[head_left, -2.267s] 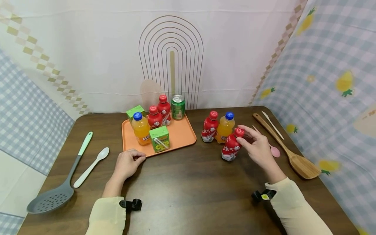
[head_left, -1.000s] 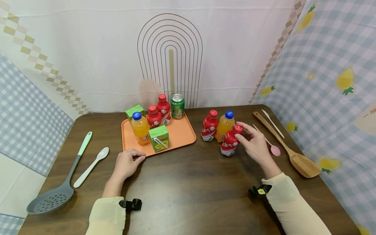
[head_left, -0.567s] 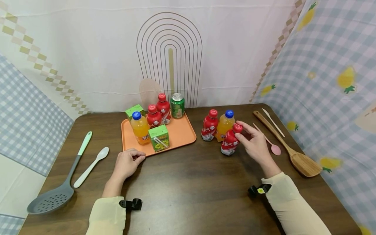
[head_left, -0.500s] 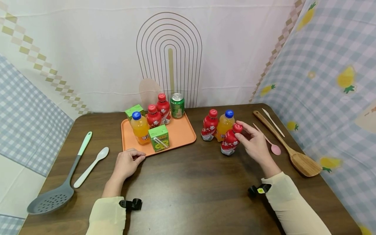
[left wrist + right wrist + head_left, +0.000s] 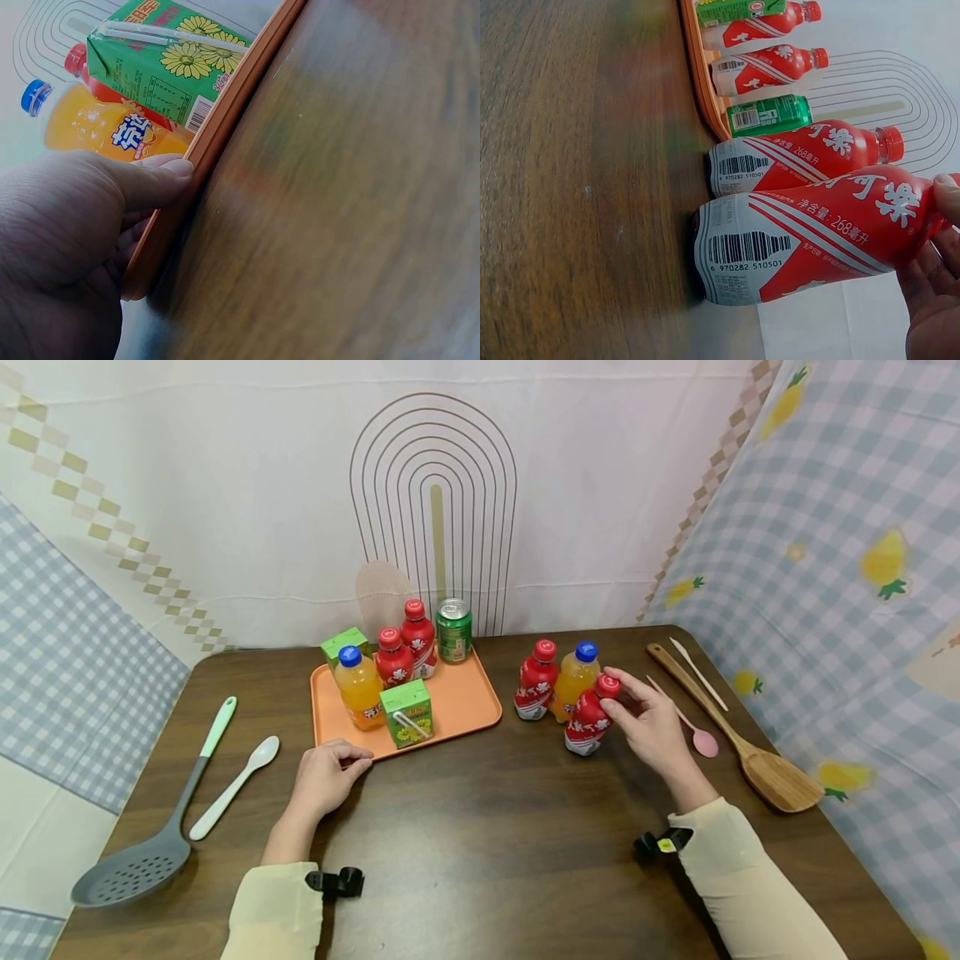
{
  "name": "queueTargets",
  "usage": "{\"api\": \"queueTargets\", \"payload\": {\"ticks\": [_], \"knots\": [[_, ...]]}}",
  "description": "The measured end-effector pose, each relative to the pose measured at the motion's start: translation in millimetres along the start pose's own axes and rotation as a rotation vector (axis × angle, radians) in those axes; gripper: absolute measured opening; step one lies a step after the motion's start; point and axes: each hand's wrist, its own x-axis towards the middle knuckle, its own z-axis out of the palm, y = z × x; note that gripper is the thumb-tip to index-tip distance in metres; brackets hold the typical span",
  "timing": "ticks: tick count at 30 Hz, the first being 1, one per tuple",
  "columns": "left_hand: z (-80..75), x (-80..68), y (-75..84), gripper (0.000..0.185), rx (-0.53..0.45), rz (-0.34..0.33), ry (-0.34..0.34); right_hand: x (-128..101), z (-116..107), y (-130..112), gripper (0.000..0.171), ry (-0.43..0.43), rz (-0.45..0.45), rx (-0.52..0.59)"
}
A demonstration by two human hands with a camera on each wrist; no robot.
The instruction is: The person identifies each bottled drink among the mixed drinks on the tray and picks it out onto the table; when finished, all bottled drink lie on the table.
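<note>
- Currently the right hand (image 5: 651,727), right of centre in the frame, has its thumb and fingers closed in a pinch around the neck and cap of the front red bottle (image 5: 588,722).
- That bottle is upright or nearly so, its base down at the brown table (image 5: 465,860).
- Just behind it, to the upper left, stand an orange-drink bottle (image 5: 576,681) with a blue cap and, further left, another red bottle (image 5: 534,689).
- At left of centre, the left hand (image 5: 326,777) pinches the near left corner of the orange tray (image 5: 468,702), thumb on the rim, as the left wrist view shows.
- On the tray stand a blue-capped bottle (image 5: 360,693), a green carton (image 5: 407,718) with a straw, a rear carton (image 5: 346,643), two red bottles and, at upper right, a green can (image 5: 454,635).
- A slotted turner (image 5: 135,870) and a white spoon (image 5: 234,789) lie lower left.
- A wooden spatula (image 5: 780,781), a pink spoon (image 5: 705,743) and a white knife (image 5: 697,675) lie at right.
</note>
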Motion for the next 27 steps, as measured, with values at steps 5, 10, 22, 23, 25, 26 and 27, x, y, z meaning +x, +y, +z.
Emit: {"api": "queueTargets", "payload": {"ticks": [5,10,22,23,25,26,27], "knots": [[-0.3,-0.3,0.2,0.003,-0.006,0.003,0.004,0,-1,0,0.046,0.000,0.000,0.001],[-0.8,-0.9,1.0,0.004,-0.002,-0.002,0.002,0,-1,-2,0.047,0.000,0.001,-0.001],[-0.7,-1.1,1.2,0.004,-0.004,-0.001,0.003,6,-6,-21,0.046,0.029,0.003,-0.023],[-0.6,-1.1,1.3,0.004,-0.005,-0.002,0.003,8,-7,-25,0.045,0.043,-0.002,-0.022],[-0.5,-0.7,1.0,0.004,-0.005,-0.003,-0.001,12,-7,-32,0.043,0.070,-0.016,-0.029],[-0.6,-0.5,0.9,0.005,-0.005,-0.003,-0.004,14,-7,-36,0.042,0.080,-0.024,-0.029],[-0.6,-0.2,0.6,0.005,-0.006,-0.003,-0.006,16,-6,-41,0.042,0.087,-0.034,-0.024]]}}
